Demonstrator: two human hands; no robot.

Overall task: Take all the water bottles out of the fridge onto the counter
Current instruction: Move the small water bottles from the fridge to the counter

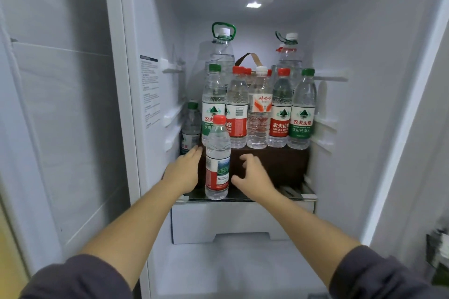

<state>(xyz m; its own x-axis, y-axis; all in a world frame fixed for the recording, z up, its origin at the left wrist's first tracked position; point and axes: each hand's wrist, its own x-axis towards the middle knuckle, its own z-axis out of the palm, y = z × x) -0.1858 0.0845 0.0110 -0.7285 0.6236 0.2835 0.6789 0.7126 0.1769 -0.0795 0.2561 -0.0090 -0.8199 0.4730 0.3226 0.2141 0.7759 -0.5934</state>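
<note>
Progress looks close to nil, judging by how full the fridge (364,80) is: the counter is out of view and neither hand holds a bottle. At lower centre of the frame, a red-capped bottle (218,158) stands upright at the front edge of the glass shelf (291,198). The left hand (184,172) reaches in just beside its left flank, fingers straight and together, gripping nothing. The right hand (252,175) hovers just beside its right flank, fingers spread and loosely curled, also empty. Whether either hand touches the plastic I cannot tell.

Behind it, at centre, a brown box (272,162) carries a row of five upright bottles (260,109) with green, red and white caps, and more red caps peep out behind them. Two large handled jugs (222,48) rise at the back, upper centre. One green-capped bottle (190,126) sits low at centre left, beside the box. All appear to hold clear water, and all are left to move.
</note>
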